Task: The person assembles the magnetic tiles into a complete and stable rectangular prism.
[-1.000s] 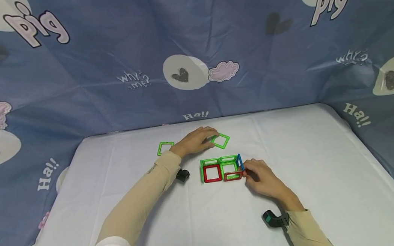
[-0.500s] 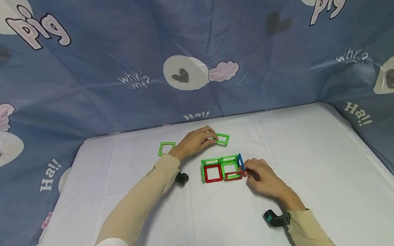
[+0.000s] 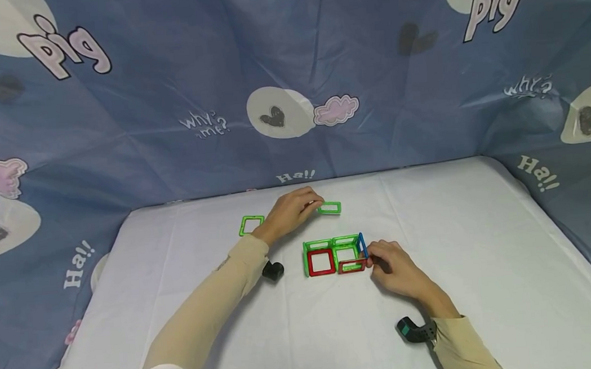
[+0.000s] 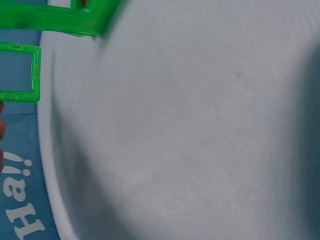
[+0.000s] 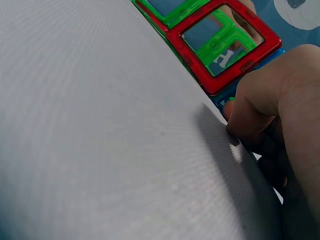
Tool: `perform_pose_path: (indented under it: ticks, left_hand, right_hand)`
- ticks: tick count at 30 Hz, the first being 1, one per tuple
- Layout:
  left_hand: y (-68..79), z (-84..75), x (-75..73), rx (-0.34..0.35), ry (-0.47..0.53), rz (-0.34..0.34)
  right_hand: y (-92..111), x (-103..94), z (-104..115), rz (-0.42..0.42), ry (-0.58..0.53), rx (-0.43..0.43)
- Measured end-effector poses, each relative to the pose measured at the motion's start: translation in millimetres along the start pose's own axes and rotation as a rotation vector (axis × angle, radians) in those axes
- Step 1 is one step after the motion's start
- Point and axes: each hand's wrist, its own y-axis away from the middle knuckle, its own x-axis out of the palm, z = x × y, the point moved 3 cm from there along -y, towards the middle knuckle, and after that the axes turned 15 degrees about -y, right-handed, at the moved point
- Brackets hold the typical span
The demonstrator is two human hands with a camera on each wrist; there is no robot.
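Observation:
In the head view my left hand (image 3: 293, 210) pinches a green square magnetic tile (image 3: 340, 208) by its left edge, tipped up behind the structure. The left wrist view shows this tile (image 4: 36, 75) with fingertips below it. A two-cell box of magnetic tiles stands mid-table: green walls (image 3: 319, 243), a red tile (image 3: 310, 264) at the front left, a leaning red tile (image 3: 352, 270) at the front right, and a blue tile (image 3: 362, 246) at the right end. My right hand (image 3: 394, 266) grips the blue end with curled fingers, partly hidden behind the red tile (image 5: 215, 87) in the right wrist view.
Another green square tile (image 3: 241, 226) lies on the white cloth (image 3: 201, 224), just left of my left wrist. A patterned blue curtain (image 3: 172, 158) rises behind the table's far edge. Dark wrist devices (image 3: 413, 331) hang beneath both forearms.
My left hand has picked up the green tile, which lay flat a second ago, and tilted it toward upright. My right hand stays at the blue end.

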Motion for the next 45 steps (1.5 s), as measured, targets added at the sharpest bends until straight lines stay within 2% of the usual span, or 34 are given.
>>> perform_pose_path:
  ticks: [6, 12, 20, 30, 39, 45]
  left_hand:
    - [6.9, -3.7, -8.9, -0.004, 0.039, -0.052]
    - [14.4, -7.4, -12.1, -0.014, 0.085, -0.057]
    - [22.1, -13.4, -17.4, -0.097, 0.175, -0.087]
    - [31.2, -23.7, -22.0, -0.172, 0.26, -0.168]
    - [40.2, -24.7, -28.5, -0.203, 0.293, -0.165]
    - [46.4, -26.3, -31.5, -0.228, 0.307, -0.14]
  right_hand:
    - [1.1, 0.7, -0.7, 0.003, 0.0, 0.006]
    - [2.8, 1.0, -1.0, 0.0, 0.005, 0.014]
    - [3.2, 0.1, -0.5, 0.0, 0.006, -0.005]
    - [1.9, -1.4, 0.4, -0.003, 0.018, -0.003]
    - [1.7, -0.3, 0.2, -0.007, 0.009, -0.004]
    - [0.2, -0.2, 1.3, -0.006, 0.009, -0.003]
